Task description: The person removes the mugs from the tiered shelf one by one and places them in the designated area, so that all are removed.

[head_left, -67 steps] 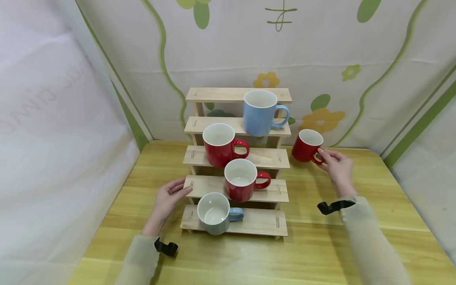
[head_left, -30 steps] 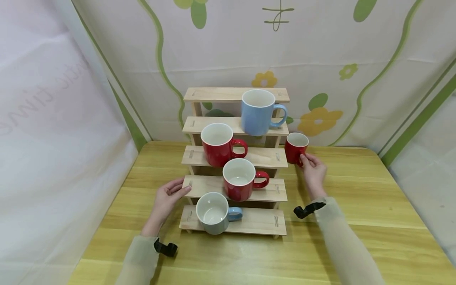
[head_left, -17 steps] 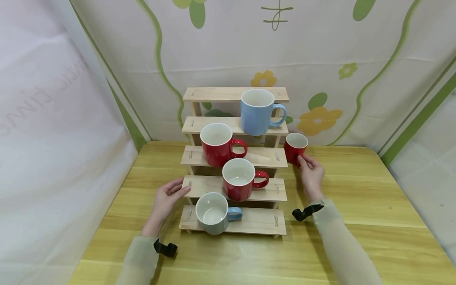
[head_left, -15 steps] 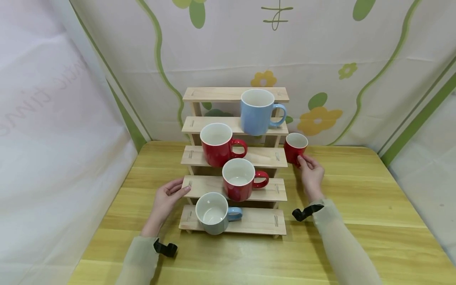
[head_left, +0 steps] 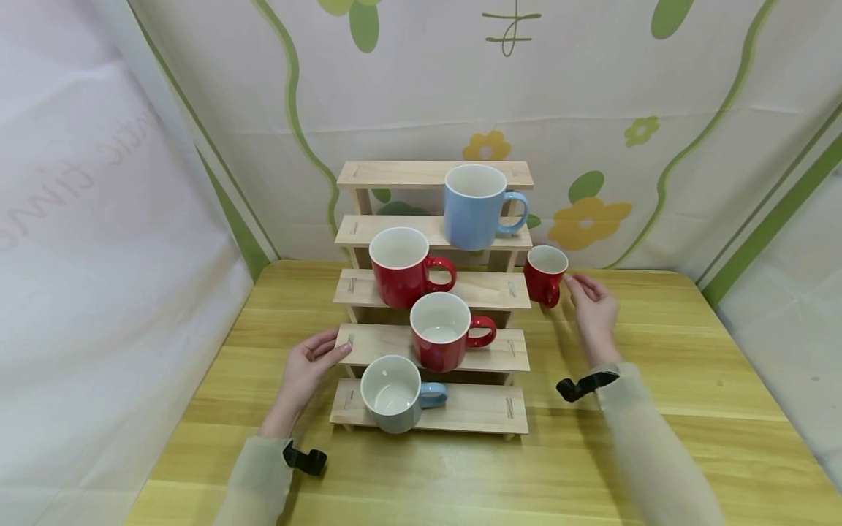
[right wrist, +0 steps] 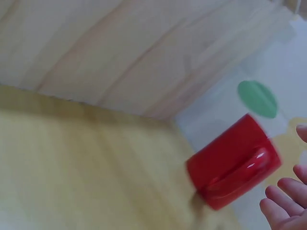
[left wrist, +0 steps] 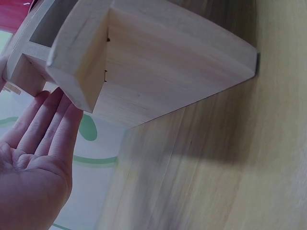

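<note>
Your right hand [head_left: 596,313] has its fingers loosely bent with nothing gripped, the fingertips close to a small red ceramic mug with a white interior [head_left: 538,286]. That mug stands upright on the yellow wood-grain table [head_left: 737,409], just beside the right side of the stepped rack of pale wood [head_left: 483,404], and its handle faces you. The right-wrist view shows your fingers apart from the mug's handle.

Your left hand [head_left: 308,367] pinches the left end of the rack's second step from the bottom: your thumb lies on top, and in the left-wrist view your extended fingers reach the wood from below.

Four larger mugs stand upright on the rack, handles to your right. A light blue mug [head_left: 470,220] sits on the second step from the top, a glossy red mug [head_left: 398,281] on the middle step, another white-lined red mug [head_left: 439,354] on the step your left hand holds, and a grey-blue mug with a blue handle [head_left: 397,419] on the lowest. Behind hangs white cloth printed with green vines and yellow flowers [head_left: 408,88].
</note>
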A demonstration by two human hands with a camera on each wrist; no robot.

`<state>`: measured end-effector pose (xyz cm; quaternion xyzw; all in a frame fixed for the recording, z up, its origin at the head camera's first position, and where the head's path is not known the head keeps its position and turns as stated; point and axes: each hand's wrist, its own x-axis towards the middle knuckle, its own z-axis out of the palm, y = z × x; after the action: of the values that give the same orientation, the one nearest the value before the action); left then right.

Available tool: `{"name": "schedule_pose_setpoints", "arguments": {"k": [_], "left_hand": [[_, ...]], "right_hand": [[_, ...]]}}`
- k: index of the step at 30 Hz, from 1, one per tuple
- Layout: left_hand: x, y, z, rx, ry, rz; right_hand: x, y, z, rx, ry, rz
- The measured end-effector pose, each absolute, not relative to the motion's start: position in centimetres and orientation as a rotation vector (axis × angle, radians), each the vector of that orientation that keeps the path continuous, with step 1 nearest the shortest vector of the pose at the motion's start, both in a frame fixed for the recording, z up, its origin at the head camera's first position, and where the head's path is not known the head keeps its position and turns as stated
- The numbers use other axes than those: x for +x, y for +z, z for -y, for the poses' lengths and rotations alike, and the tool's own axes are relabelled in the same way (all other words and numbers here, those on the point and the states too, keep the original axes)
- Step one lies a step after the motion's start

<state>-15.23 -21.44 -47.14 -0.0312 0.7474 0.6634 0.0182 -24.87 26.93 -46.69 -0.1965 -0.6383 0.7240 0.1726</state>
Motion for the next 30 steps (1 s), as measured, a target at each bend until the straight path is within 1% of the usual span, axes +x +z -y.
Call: {"name": "schedule_pose_setpoints", "arguments": {"k": [8, 15, 22, 26, 30], "left_hand": [[-15.3, -47.3, 21.4, -0.093, 2.072, -2.318], [-15.3, -47.2, 21.4, -0.087, 2.074, -2.319], [-15.3, -47.1, 21.5, -0.090, 2.065, -2.330], [-15.3, -47.1, 21.5, -0.087, 2.065, -2.333], [-15.3, -47.2, 21.5, -0.086, 2.066, -2.329]], "right_hand": [[-24.8, -42.7, -27.7, -0.394, 1.987, 1.847], [-24.9, -39.3, -27.3, -0.143, 2.044, 1.707], [-24.2, -35.9, -26.1, 0.006, 2.177, 1.644], [-23.9, -34.6, -25.0, 0.059, 2.289, 1.577], [-23.8, -33.8, -23.7, 0.115, 2.301, 1.618]]}}
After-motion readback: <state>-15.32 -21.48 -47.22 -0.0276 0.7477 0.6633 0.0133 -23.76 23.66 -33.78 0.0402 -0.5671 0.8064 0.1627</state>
